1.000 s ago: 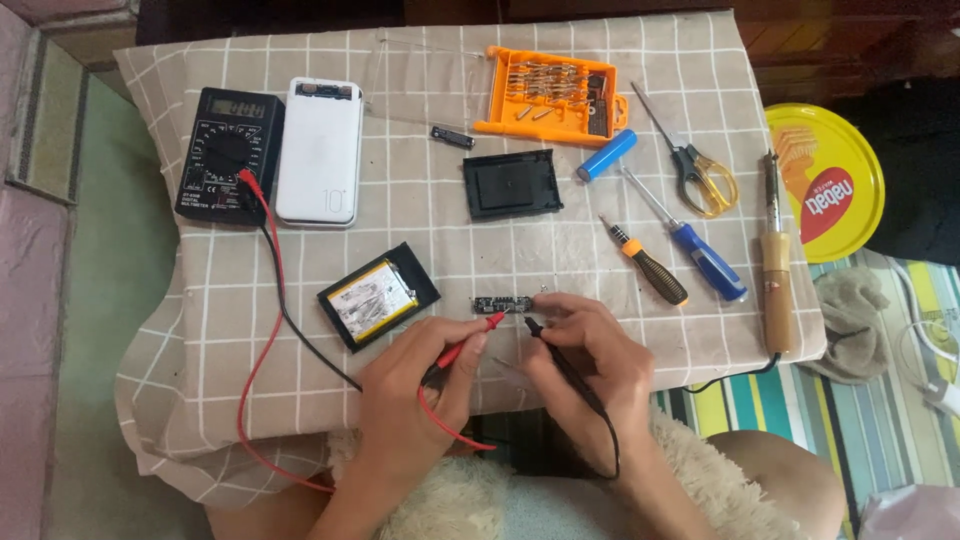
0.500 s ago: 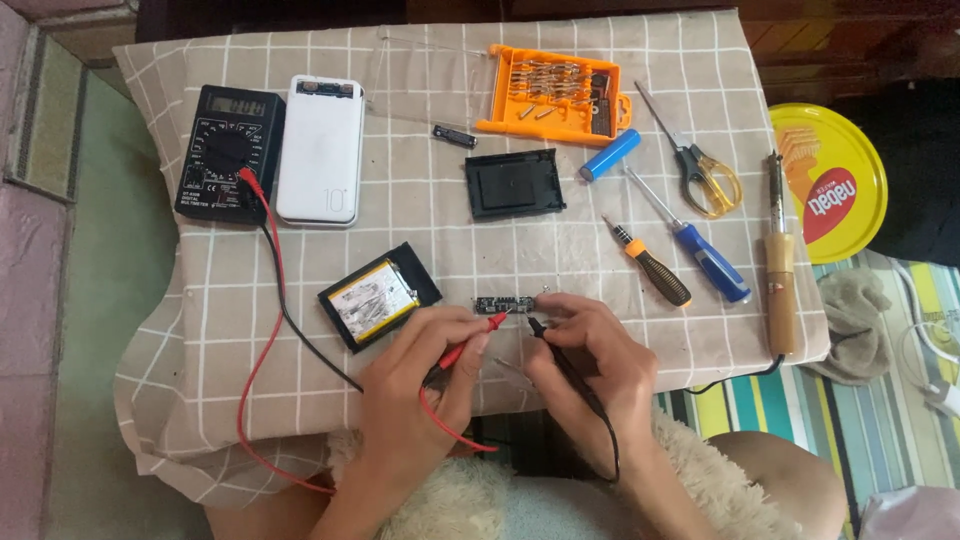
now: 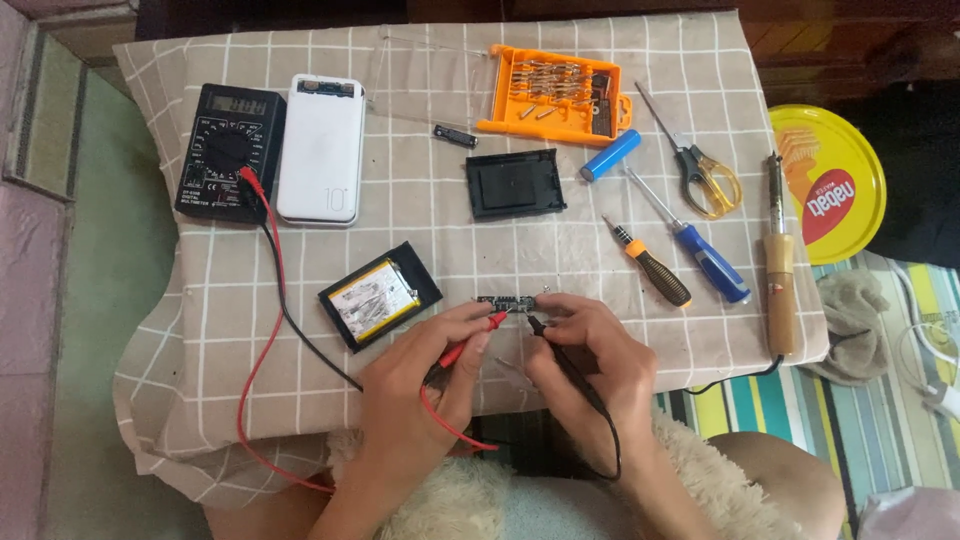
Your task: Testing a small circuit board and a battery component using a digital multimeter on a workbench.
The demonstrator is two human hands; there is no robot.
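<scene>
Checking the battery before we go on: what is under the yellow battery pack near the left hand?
The battery pack lies in an open black tray on the checked cloth. Anything beneath the pack is covered.

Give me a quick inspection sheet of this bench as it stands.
Surface: small table under a checked beige cloth.
Job's things: small circuit board; red probe; black probe; black multimeter.
Clutter: white power bank, flat battery in black shell, black cover, orange bit set, blue cell, scissors, two screwdrivers, soldering iron.
Grips: left hand holds red probe; right hand holds black probe; both tips at the board.
Cables: red and black leads run from meter over table edge.
Surroundings: yellow round tin, striped mat.
</scene>
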